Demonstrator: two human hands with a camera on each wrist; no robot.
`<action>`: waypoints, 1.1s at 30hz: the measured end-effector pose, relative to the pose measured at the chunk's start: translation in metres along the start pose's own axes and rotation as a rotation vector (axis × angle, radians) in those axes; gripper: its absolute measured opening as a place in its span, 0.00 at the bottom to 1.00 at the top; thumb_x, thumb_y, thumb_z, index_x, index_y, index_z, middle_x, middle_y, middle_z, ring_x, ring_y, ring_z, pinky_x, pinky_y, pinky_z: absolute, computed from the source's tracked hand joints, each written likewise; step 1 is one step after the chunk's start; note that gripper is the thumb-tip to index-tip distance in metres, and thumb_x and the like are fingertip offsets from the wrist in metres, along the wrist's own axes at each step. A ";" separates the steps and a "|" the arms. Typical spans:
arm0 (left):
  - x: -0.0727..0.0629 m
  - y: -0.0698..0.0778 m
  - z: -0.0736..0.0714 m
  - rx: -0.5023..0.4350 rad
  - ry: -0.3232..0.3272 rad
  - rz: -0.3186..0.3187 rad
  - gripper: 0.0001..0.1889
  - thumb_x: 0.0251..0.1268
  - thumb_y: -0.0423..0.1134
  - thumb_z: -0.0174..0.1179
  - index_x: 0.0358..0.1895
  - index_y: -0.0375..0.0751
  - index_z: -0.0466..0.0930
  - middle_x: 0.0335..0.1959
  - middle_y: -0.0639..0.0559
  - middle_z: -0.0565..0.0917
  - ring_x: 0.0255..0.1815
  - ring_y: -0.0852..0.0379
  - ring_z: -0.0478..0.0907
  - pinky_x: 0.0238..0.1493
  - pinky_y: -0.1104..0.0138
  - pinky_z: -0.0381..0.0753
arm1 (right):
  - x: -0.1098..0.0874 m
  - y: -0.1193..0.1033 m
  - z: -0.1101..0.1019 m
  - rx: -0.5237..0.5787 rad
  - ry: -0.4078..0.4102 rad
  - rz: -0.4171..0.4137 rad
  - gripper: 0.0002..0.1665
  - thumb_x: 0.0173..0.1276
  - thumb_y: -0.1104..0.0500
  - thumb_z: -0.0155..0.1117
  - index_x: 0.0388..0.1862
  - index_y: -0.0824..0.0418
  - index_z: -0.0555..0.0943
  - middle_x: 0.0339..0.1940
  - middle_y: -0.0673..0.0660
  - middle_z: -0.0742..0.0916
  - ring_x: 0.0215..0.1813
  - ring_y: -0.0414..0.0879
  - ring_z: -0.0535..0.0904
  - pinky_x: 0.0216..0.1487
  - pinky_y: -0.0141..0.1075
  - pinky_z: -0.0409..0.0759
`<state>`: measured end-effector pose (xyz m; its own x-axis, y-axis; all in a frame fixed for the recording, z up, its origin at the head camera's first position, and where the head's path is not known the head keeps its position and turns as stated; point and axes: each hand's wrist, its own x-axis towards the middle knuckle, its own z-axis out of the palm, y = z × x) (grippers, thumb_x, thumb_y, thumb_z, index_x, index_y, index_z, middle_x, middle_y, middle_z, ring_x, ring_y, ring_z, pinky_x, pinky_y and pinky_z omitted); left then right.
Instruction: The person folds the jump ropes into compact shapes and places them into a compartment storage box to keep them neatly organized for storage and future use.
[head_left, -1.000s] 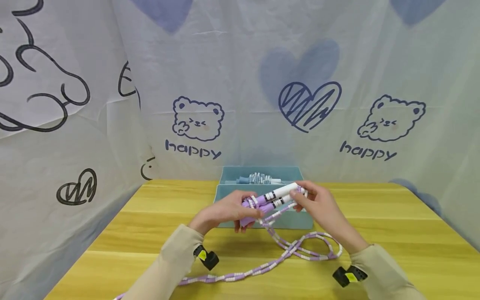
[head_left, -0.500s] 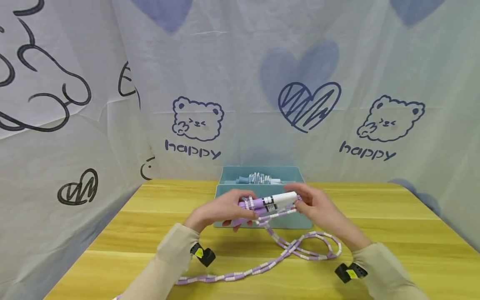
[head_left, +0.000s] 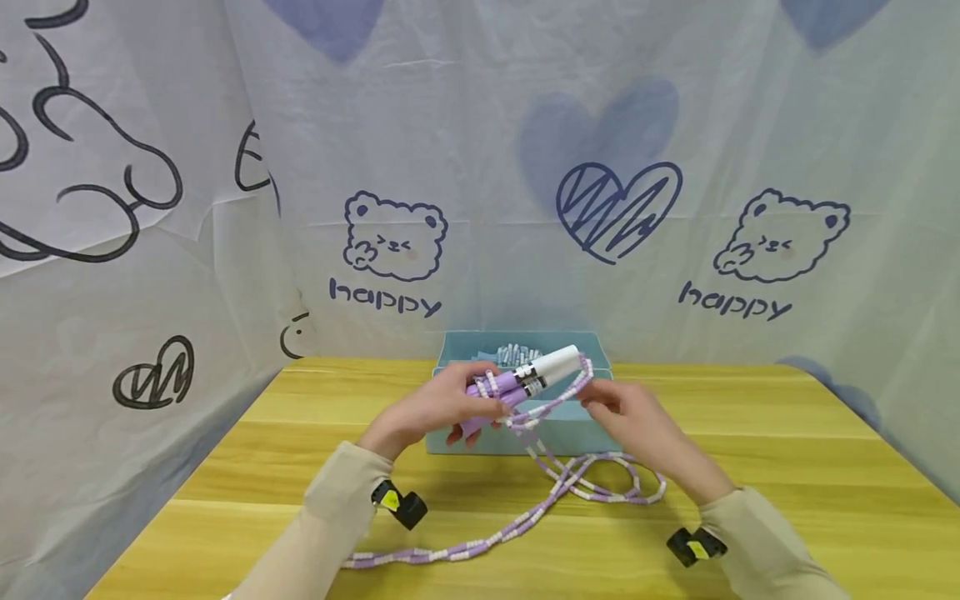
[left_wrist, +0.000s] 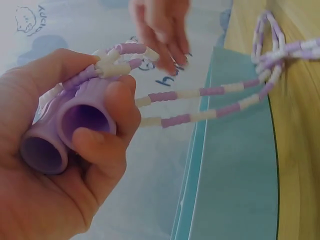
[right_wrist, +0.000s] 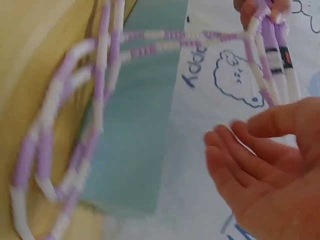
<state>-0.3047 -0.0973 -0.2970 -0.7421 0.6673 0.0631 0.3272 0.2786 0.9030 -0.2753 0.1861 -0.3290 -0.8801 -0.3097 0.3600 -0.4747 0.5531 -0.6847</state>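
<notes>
Two jump rope handles (head_left: 555, 365), purple with white ends and black bands, lie side by side in my left hand (head_left: 442, 408). Its fingers curl round the purple part, whose hollow ends (left_wrist: 42, 152) face the left wrist camera. Purple and white beaded rope (head_left: 517, 527) is wrapped about the handles near the thumb. A loop of it bends around the white tips, and the rest trails down onto the table. My right hand (head_left: 633, 421) is just right of that loop, its fingers (right_wrist: 220, 155) loosely bent with nothing between them in the right wrist view.
Behind the hands, a light blue box (head_left: 555, 437) stands on the wooden table (head_left: 750, 467). Inside lies a bundled blue and white beaded rope (head_left: 517, 356). A printed curtain (head_left: 480, 167) hangs behind, and black wrist cameras (head_left: 401, 504) sit at both sleeves.
My right hand has let go at the white handle ends and dropped slightly. The handles now tilt up more, my left hand has shifted left, and the rope's coil on the table has slid left.
</notes>
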 end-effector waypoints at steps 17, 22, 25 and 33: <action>0.004 0.003 0.014 0.060 -0.049 0.044 0.15 0.70 0.42 0.60 0.56 0.49 0.71 0.36 0.42 0.83 0.20 0.50 0.76 0.17 0.63 0.73 | -0.006 -0.009 0.039 0.592 -0.494 0.049 0.20 0.78 0.60 0.53 0.60 0.73 0.73 0.37 0.67 0.84 0.35 0.48 0.83 0.40 0.38 0.82; 0.008 -0.009 0.013 0.346 0.114 0.051 0.16 0.72 0.41 0.58 0.58 0.47 0.66 0.33 0.48 0.79 0.21 0.57 0.72 0.21 0.66 0.73 | -0.010 -0.018 0.041 0.466 -0.601 0.054 0.17 0.80 0.56 0.50 0.53 0.68 0.78 0.27 0.61 0.84 0.20 0.43 0.77 0.22 0.31 0.76; 0.011 -0.013 0.014 0.479 0.185 0.061 0.16 0.73 0.41 0.57 0.57 0.45 0.64 0.32 0.50 0.78 0.22 0.59 0.69 0.22 0.67 0.71 | -0.011 -0.025 0.041 0.309 -0.566 -0.003 0.15 0.80 0.54 0.51 0.49 0.61 0.81 0.23 0.55 0.83 0.17 0.39 0.71 0.19 0.28 0.70; 0.011 -0.011 0.019 0.586 0.160 0.108 0.16 0.73 0.39 0.57 0.57 0.44 0.64 0.41 0.51 0.80 0.29 0.59 0.75 0.28 0.67 0.77 | -0.012 -0.038 0.037 0.043 -0.375 -0.175 0.10 0.78 0.52 0.54 0.41 0.50 0.82 0.22 0.43 0.74 0.24 0.35 0.65 0.26 0.29 0.67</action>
<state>-0.3061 -0.0801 -0.3144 -0.7504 0.6137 0.2456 0.6391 0.5787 0.5066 -0.2463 0.1401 -0.3308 -0.7166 -0.6610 0.2226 -0.6088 0.4369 -0.6622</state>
